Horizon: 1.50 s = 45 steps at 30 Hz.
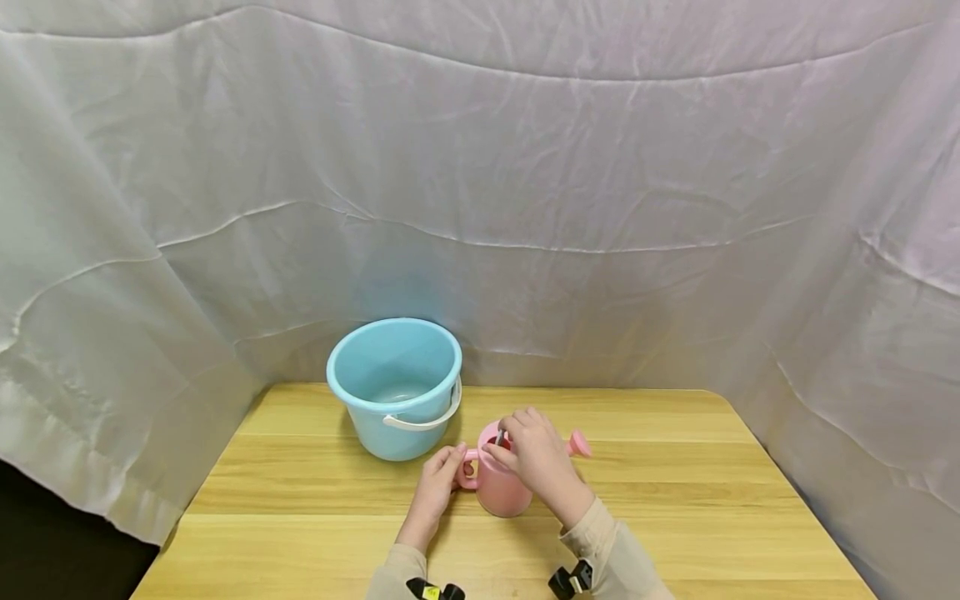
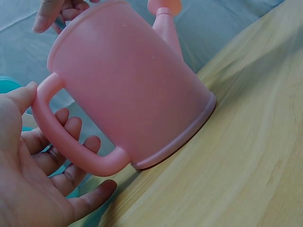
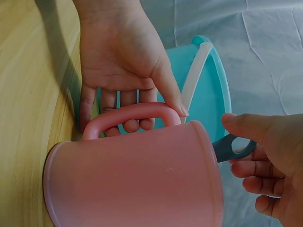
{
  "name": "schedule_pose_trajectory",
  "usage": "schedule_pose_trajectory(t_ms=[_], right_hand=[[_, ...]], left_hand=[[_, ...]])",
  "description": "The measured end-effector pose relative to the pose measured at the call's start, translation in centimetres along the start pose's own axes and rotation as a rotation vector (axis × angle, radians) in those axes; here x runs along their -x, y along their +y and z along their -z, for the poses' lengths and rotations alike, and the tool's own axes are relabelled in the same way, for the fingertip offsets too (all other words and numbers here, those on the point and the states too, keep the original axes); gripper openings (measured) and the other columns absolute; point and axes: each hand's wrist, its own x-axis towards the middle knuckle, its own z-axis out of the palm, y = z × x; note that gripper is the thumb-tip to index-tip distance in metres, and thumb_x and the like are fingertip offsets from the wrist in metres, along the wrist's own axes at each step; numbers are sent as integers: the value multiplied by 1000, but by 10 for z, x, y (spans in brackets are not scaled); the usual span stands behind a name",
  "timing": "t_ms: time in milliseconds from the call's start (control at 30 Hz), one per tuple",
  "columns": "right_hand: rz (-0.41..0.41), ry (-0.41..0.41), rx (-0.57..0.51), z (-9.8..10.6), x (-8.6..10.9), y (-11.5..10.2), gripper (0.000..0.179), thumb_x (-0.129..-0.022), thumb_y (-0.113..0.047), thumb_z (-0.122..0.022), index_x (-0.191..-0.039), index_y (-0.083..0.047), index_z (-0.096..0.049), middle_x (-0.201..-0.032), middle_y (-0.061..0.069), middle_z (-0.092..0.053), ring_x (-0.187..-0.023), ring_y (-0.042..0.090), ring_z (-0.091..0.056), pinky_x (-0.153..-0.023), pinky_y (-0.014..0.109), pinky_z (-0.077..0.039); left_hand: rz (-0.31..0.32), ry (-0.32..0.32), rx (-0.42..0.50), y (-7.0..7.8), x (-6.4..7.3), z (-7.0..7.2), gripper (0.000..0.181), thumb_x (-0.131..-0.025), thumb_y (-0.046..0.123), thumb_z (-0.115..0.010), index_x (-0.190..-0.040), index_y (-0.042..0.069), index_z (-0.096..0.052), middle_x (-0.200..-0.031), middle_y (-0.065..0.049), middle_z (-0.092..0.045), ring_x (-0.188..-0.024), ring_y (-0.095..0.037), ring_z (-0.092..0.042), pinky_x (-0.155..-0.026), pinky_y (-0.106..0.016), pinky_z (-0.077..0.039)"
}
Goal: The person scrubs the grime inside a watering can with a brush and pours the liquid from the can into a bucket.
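Note:
A pink watering can (image 1: 501, 493) stands upright on the wooden table, its handle at the left and its spout with a flared rose (image 1: 579, 444) at the right. My left hand (image 1: 437, 487) holds the handle (image 2: 61, 137), thumb on its upper part and fingers reaching round through the loop. Over the can's open top, my right hand (image 1: 542, 460) pinches a dark grey handle with a hole (image 3: 231, 148) between thumb and fingers. The rest of that grey-handled thing is hidden inside the can, so I cannot tell its kind.
A light blue bucket (image 1: 405, 437) stands behind and left of the watering can, its white carrying handle (image 1: 431, 423) hanging at the front. The wooden table (image 1: 675, 500) ends in front of a pale grey cloth (image 1: 540, 167) that hangs at the back and both sides.

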Motion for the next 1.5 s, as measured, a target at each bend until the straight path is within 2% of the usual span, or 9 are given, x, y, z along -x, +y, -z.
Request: schedule_pose_trajectory(t_ms=[133,300,433,600,733,967,1233,1367,1500], right_hand=[[-7,16,-37,-1,1,0,30,-73,-34,-84,-77,-14,-62,-67,-4,-55,-68,10,-44,-59,22,-39],[-40,0,-104,-2,2,-1,29,-76,-32,-82,-75,-14,-59,-65,-1,-59,-66,10,-46,-56,20,-39],[-49,3,-114,-2,1,-1,28,-77,-32,-82,-75,-15,-59,-65,-2,-59,-65,10,-46,-54,18,-39],[-52,20,-102,-1,-1,-1,31,-76,-32,-83,-72,-15,-57,-62,-6,-55,-63,10,-45,-53,17,-37],[-44,40,-91,2,-3,-2,31,-76,-32,-82,-70,-15,-56,-61,-4,-53,-63,9,-42,-52,16,-33],[32,132,-57,7,-6,-3,29,-77,-31,-81,-73,-14,-57,-63,-4,-52,-64,9,-41,-54,17,-32],[85,200,-26,6,-7,-1,30,-75,-32,-81,-74,-13,-58,-63,-4,-51,-63,11,-42,-54,21,-34],[95,199,-1,4,-6,0,30,-74,-32,-82,-72,-14,-57,-62,-6,-48,-62,12,-42,-54,22,-34],[89,137,42,0,-2,0,32,-74,-35,-82,-69,-15,-57,-60,-7,-46,-60,12,-41,-53,22,-33]], left_hand=[[-11,3,-6,-2,-1,1,47,-100,34,-53,-89,-12,-52,-79,-8,-57,-72,-17,-61,-76,-36,-61],[4,6,3,-3,-1,1,51,-100,34,-54,-90,-16,-49,-81,-8,-56,-69,-17,-61,-77,-38,-61],[2,4,-1,-1,0,1,53,-100,34,-54,-91,-18,-48,-82,-10,-57,-68,-19,-62,-78,-41,-61],[-4,3,-4,0,0,0,54,-100,35,-54,-90,-18,-48,-83,-14,-57,-67,-20,-62,-79,-45,-61],[-6,7,-6,0,-1,0,52,-100,34,-54,-90,-17,-49,-81,-12,-57,-69,-19,-61,-78,-44,-61],[3,19,3,-2,-2,0,47,-100,33,-54,-89,-13,-52,-78,-9,-55,-70,-18,-59,-77,-43,-61],[1,11,-8,-1,-1,0,52,-99,34,-55,-90,-17,-49,-81,-10,-56,-68,-20,-61,-78,-44,-61],[3,11,-10,-1,0,0,52,-99,34,-55,-90,-17,-49,-81,-10,-56,-68,-20,-61,-79,-45,-61],[3,8,-4,-1,-1,1,52,-100,33,-55,-91,-18,-48,-81,-11,-56,-67,-21,-62,-80,-49,-60]])
